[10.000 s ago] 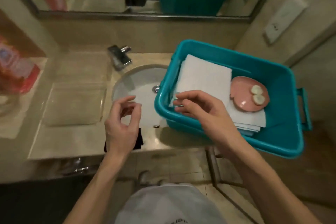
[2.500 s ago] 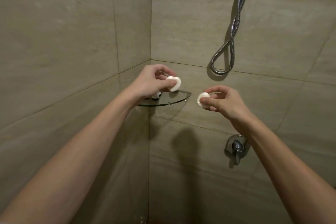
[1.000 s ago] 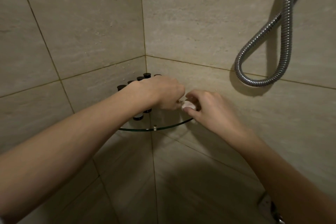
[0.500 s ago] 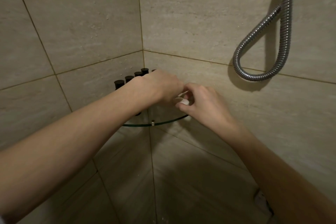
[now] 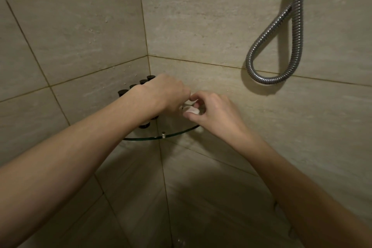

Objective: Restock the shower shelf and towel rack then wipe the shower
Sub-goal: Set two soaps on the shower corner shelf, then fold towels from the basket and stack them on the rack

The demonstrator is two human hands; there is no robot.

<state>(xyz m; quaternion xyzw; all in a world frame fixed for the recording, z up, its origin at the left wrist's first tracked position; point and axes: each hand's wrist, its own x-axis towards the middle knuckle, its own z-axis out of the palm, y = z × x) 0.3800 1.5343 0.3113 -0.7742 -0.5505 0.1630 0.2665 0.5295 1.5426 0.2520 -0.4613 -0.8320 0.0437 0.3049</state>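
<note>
A glass corner shelf (image 5: pixel 175 134) hangs in the tiled shower corner. Several small bottles with black caps (image 5: pixel 123 92) stand along its back left edge, partly hidden by my left arm. My right hand (image 5: pixel 215 112) pinches a small round white soap (image 5: pixel 191 110) just above the shelf's right side. My left hand (image 5: pixel 167 91) hovers over the shelf with curled fingers, knuckles toward me. The second soap is hidden under it, so I cannot tell whether it grips anything.
A coiled metal shower hose (image 5: pixel 289 46) loops down the right wall. Beige tiled walls (image 5: pixel 80 26) meet in the corner behind the shelf. A bit of the metal tap (image 5: pixel 278 208) shows behind my right forearm.
Earlier I took two soaps from the blue bin and carried them to the shower. In the last second both hands have stayed over the shelf, with the right hand's soap shifting slightly.
</note>
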